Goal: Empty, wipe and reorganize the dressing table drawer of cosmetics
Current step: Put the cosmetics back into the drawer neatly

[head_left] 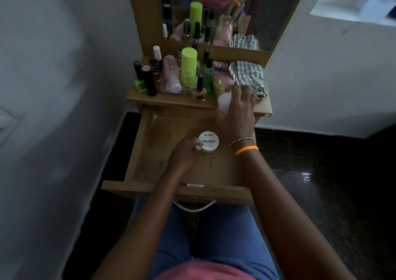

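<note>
The wooden drawer [150, 151] is pulled out toward me, its floor bare apart from what I hold. My left hand [184, 154] grips a round white nail polish remover tub [209, 141] low over the drawer's middle. My right hand [237, 110] reaches over the drawer's back right corner and closes around a pale bottle with a white cap [225, 101] at the tabletop's front edge. Most of that bottle is hidden by my fingers.
On the tabletop [264, 106] stand several cosmetics: a lime-green bottle [189, 67], a pink tube [171, 74], black nail polishes [147, 78] and a checked cloth [247, 76] at the right. A mirror [267, 11] rises behind. White walls flank the table; the floor is dark.
</note>
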